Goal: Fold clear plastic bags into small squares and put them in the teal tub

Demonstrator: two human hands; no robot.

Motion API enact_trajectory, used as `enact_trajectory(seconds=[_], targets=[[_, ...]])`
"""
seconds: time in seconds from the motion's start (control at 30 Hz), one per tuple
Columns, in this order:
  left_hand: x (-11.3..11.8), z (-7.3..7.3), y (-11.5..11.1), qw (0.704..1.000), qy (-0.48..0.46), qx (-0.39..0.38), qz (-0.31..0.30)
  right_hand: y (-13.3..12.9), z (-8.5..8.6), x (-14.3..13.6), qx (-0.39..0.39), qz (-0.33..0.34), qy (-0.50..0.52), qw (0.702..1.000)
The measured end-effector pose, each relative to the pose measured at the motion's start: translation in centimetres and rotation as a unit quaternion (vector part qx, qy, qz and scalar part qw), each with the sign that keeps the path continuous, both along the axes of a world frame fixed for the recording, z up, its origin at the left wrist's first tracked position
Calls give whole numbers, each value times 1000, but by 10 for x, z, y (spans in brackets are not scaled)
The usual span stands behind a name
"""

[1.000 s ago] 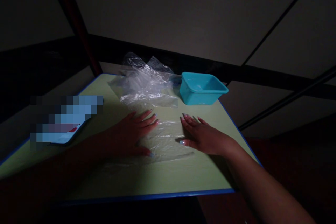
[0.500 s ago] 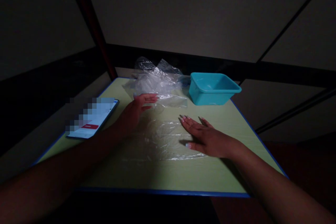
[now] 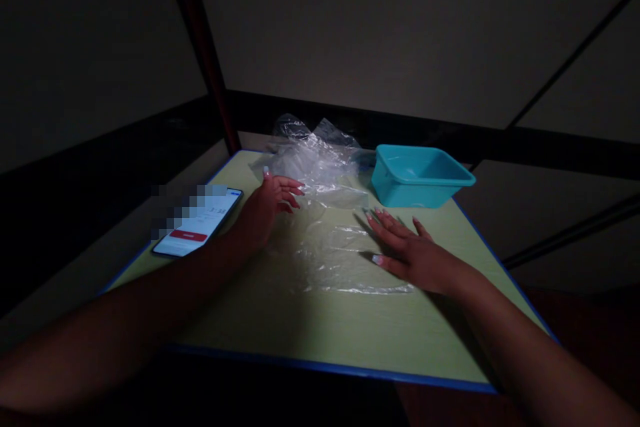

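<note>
A clear plastic bag (image 3: 345, 263) lies spread out on the pale green table (image 3: 320, 333). My right hand (image 3: 410, 250) rests over the bag's right end, palm down with its fingers apart. Near the bag's far left side is my left hand (image 3: 275, 203), turned on its side, thumb up and fingers spread and slightly bent, holding nothing. Whether its lower edge touches the plastic I cannot tell. Just beyond it sits a crumpled heap of clear plastic bags (image 3: 317, 160).
A turquoise plastic tub (image 3: 423, 180) stands at the back right of the table. On the left lies a phone (image 3: 200, 223) with its screen lit, partly blurred out. Blue edging (image 3: 350, 372) rims the table, and a dark panelled wall (image 3: 375, 27) rises behind it.
The whole view has shifted, so the table and its things appear further right. My left hand has turned thumb-up with its fingers more spread. My right hand stays over the bag.
</note>
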State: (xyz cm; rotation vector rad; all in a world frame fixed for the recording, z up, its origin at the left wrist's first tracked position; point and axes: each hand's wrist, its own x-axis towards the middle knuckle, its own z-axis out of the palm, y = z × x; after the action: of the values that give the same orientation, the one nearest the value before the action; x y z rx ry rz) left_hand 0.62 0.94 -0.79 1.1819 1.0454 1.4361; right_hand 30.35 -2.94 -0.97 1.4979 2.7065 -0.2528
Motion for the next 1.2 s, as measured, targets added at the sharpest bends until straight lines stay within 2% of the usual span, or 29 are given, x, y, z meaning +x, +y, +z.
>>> enact_trajectory(seconds=[0.13, 0.23, 0.33, 0.47, 0.6, 0.73, 0.83, 0.97, 1.1, 1.2], targets=[[2, 0, -2, 1000, 12, 1, -8, -18, 11, -15, -4, 102, 77, 992], [5, 0, -4, 1000, 23, -8, -10, -33, 15, -27, -38, 190, 106, 975], [6, -1, -6, 998, 45, -1, -32, -42, 15, -35, -84, 249, 111, 958], [6, -5, -5, 997, 61, 18, -54, -45, 13, -40, -119, 278, 101, 948], [4, -9, -3, 994, 84, 41, -63, -47, 13, -41, -126, 278, 103, 947], [6, -11, -9, 980, 160, 75, -92, -48, 14, -41, -132, 268, 93, 950], [7, -9, -19, 948, 258, 141, -120, -48, 14, -42, -141, 262, 97, 950], [7, -5, -32, 873, 372, 237, -206, -48, 14, -43, -143, 262, 115, 947], [10, -8, -46, 808, 448, 246, -293, -48, 13, -42, -143, 261, 136, 945], [16, -13, -57, 754, 516, 234, -332, -47, 12, -41, -144, 258, 159, 942]])
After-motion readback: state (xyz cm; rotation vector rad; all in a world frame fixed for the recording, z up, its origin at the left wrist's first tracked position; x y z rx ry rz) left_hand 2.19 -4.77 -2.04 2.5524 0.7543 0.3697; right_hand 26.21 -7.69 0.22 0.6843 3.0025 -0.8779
